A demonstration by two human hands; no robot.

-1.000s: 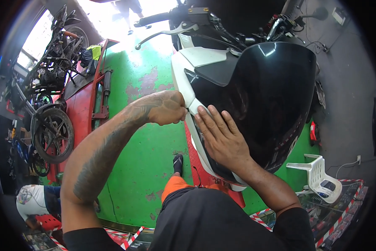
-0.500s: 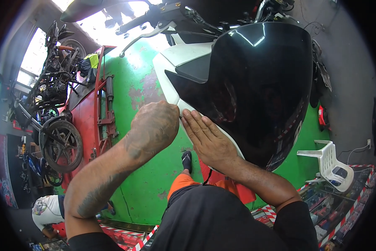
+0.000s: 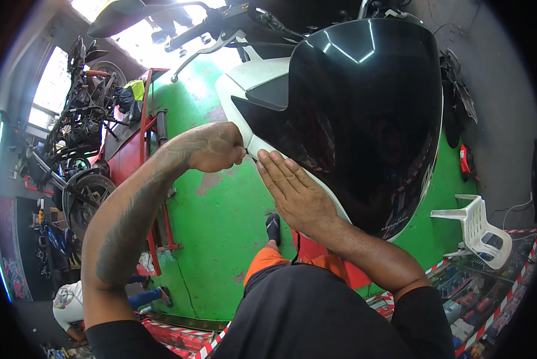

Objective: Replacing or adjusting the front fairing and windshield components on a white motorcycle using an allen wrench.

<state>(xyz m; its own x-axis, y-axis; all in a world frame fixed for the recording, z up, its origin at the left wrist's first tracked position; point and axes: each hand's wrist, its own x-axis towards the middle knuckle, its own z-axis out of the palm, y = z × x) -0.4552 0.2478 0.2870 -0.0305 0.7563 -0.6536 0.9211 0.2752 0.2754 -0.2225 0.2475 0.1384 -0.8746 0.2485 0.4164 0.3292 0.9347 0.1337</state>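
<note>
A motorcycle's white front fairing (image 3: 258,145) with a large glossy black windscreen (image 3: 370,113) stands in front of me. My right hand (image 3: 295,194) lies flat along the fairing's left lower edge, its fingers stretched out and side by side. Just left of those fingertips, my left hand (image 3: 219,148) is closed in a fist at the fairing's edge. A small dark bit shows at its fingertips, too little to name. Whatever the fist holds is hidden by the fingers.
Above are the handlebar lever (image 3: 206,52) and a mirror (image 3: 118,18). A stripped motorcycle (image 3: 80,119) stands by a red lift (image 3: 122,155) on the left. A person in a white shirt (image 3: 68,305) bends at lower left. A white plastic chair (image 3: 484,230) and a glass display case (image 3: 460,311) are at right.
My left fist has turned and its wrist has swung up and left, staying by the fairing's edge. My right hand keeps its flat place on the fairing. The view has shifted slightly.
</note>
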